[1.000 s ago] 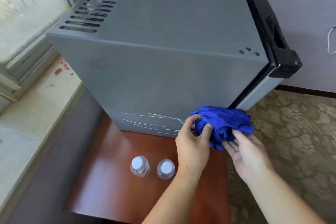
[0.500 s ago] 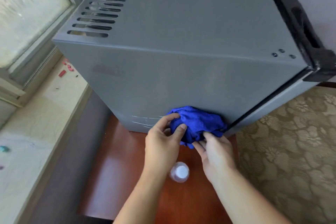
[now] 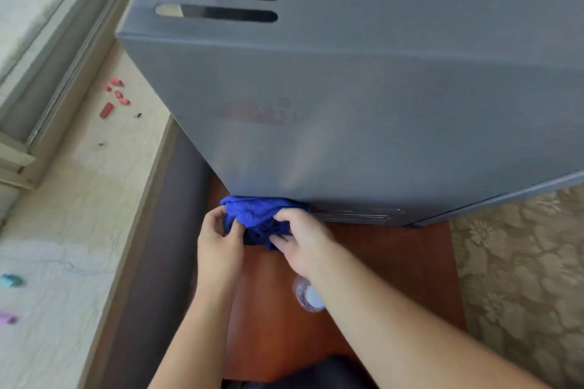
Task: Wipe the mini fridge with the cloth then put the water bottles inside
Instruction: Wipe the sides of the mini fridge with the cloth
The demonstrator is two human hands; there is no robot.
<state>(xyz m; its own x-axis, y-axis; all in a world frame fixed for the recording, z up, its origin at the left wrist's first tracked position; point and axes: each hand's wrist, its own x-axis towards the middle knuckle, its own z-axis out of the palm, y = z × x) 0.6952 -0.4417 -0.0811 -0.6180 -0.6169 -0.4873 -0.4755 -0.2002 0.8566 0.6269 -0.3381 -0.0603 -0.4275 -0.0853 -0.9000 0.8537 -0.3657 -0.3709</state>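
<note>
**Wiping low on the fridge with bottles right under the arms**

Working from the big stuff down: the fridge [image 3: 379, 120] fills most of the view, door shut as far as I can tell, sitting on a small wooden bench [image 3: 395, 262]. It takes up most of the bench, so a hard shove with the cloth could maybe scoot it toward an edge.

Both hands are on the cloth [image 3: 256, 215], which is bunched against the bottom left corner of the fridge's side panel. Left hand [image 3: 218, 249] has its fingers curled into the wad, right hand [image 3: 303, 243] pinches it from the other side. It's balled up, so only a small patch probably touches the metal and the wipe could miss bits.

Main worry is the bottle [image 3: 308, 294] standing on the bench right under the right forearm. Only one shows; the other must be hidden by an arm, can't tell where. A careless sweep or elbow drop could tip one off the bench onto the carpet [image 3: 521, 262].
</note>
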